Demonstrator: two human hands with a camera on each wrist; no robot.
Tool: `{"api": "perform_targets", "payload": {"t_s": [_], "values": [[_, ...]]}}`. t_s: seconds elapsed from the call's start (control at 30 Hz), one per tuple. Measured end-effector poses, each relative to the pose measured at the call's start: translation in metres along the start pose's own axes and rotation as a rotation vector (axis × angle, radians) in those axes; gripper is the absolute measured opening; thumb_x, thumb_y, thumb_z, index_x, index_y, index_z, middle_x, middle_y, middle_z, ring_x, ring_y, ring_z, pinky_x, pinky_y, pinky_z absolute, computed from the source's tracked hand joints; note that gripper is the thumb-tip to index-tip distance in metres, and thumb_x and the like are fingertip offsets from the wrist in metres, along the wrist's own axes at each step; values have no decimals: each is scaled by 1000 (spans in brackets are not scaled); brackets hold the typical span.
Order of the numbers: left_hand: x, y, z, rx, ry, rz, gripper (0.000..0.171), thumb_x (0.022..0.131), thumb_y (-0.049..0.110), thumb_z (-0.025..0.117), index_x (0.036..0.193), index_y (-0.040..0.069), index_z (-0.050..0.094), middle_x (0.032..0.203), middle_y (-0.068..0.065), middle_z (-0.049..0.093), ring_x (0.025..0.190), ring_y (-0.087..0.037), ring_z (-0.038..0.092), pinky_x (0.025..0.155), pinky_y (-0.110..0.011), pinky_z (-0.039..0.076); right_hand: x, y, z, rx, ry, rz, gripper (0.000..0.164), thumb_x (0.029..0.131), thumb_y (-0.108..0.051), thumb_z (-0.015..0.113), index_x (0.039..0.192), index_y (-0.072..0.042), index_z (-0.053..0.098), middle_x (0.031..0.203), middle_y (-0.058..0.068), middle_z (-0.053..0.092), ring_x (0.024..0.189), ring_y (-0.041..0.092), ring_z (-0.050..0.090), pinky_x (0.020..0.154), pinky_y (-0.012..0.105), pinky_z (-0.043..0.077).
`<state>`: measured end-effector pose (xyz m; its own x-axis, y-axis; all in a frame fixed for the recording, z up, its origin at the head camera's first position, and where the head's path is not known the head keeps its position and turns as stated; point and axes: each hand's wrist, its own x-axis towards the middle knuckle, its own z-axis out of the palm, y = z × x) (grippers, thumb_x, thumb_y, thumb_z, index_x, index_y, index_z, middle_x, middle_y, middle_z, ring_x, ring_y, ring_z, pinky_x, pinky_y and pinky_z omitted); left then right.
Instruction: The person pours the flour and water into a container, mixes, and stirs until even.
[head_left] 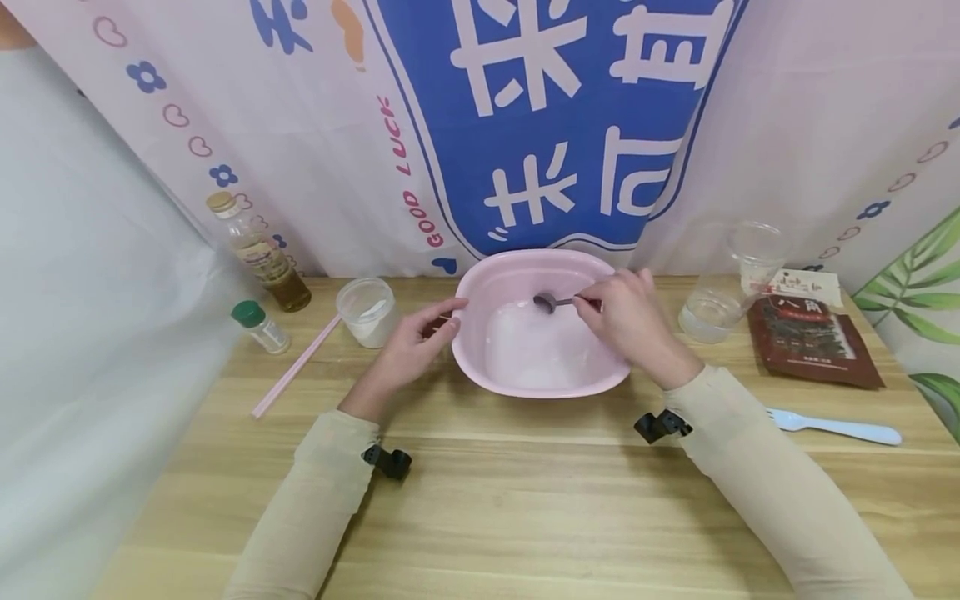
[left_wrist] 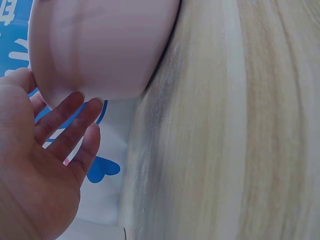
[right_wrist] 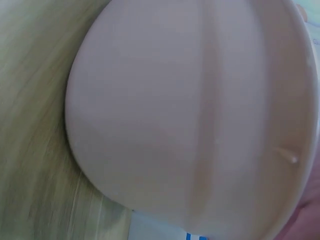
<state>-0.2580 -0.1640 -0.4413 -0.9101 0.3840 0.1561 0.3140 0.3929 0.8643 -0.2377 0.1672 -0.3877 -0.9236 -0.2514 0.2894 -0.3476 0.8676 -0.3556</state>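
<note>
A pink plastic basin (head_left: 540, 392) stands on the table near the back. My left hand (head_left: 415, 343) holds its left rim lightly, thumb at the edge and fingers against the outer wall; the left wrist view shows those fingers (left_wrist: 75, 120) spread. Over the basin's right side, my right hand (head_left: 626, 321) pinches the handle of a small dark spoon (head_left: 546, 303), its bowl low inside the basin. Something whitish covers the basin's floor; whether powder or liquid I cannot tell. Only the basin's outer wall (right_wrist: 150, 110) fills the right wrist view, hiding that hand's fingers.
On the left are an oil bottle (head_left: 262, 258), a green-capped shaker (head_left: 260, 327), pink chopsticks (head_left: 296, 367) and a tub of white powder (head_left: 367, 312). To the right stand clear cups (head_left: 708, 317), a brown spice packet (head_left: 810, 342) and a light-blue fork (head_left: 840, 426). A printed cloth (head_left: 330, 167) hangs behind.
</note>
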Motion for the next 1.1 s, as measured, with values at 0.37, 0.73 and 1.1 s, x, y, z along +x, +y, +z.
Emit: {"api": "perform_targets", "payload": {"t_s": [0.37,0.73,1.1], "values": [[0,-1,1,3,5,10,41,111,18,58,151,7,62,142,-23,69,120,-38,69,96,-41,57,12,-10,7,93,-61,39,20,105,-19,70,100,-9,87,80,5,80,90,29,61,89,47,30],[1,-1,0,7,4,6,42,111,21,58,151,9,62,139,-23,70,117,-37,70,93,-39,58,9,-7,6,-8,19,96,27,103,-17,69,83,-6,83,65,6,68,81,34,60,84,48,32],[1,-2,1,4,2,3,42,111,22,58,151,10,63,140,-22,70,117,-37,69,94,-40,58,-7,6,-3,37,15,127,21,102,-15,69,102,-2,86,87,16,81,93,39,62,91,52,31]]}}
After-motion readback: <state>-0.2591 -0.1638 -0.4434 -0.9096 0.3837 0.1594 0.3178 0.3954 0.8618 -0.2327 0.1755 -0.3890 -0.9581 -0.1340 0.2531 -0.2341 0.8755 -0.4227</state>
